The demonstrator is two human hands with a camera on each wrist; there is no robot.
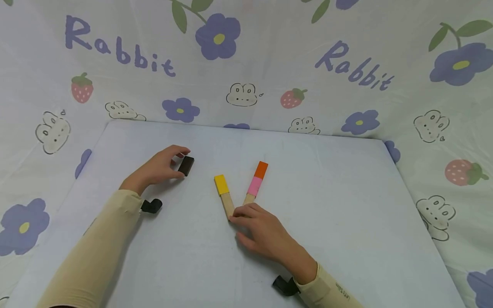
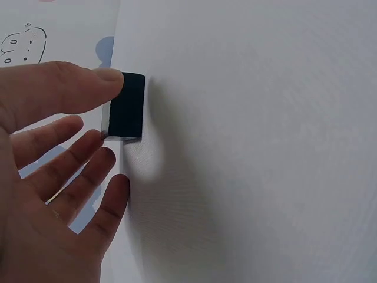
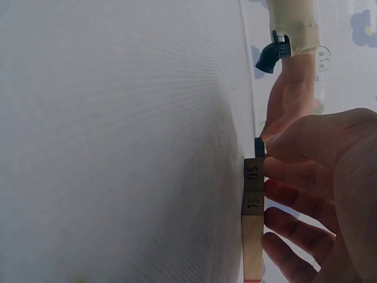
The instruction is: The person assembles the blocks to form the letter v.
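Observation:
In the head view my left hand [image 1: 159, 167] pinches a small black block [image 1: 186, 166] between thumb and fingers at the left of the table. The left wrist view shows the thumb on the dark block [image 2: 127, 106], other fingers spread below. Near the middle, a yellow block [image 1: 221, 185] and bare wooden block [image 1: 227, 204] form one arm of a V; orange [image 1: 261, 170] and pink blocks [image 1: 254, 186] top the other. Over the V's lower end lies my right hand [image 1: 265, 233], fingers extended against the wood, thumb apart. Numbered wooden blocks [image 3: 253, 203] stand beside its fingers; the hand hides some blocks.
A white tabletop [image 1: 346, 222] lies under both hands. Behind and around it hangs a cloth [image 1: 269, 64] printed with flowers, rabbits and strawberries. Black wrist cameras [image 1: 152, 206] are worn at both beige sleeves [image 1: 96, 252].

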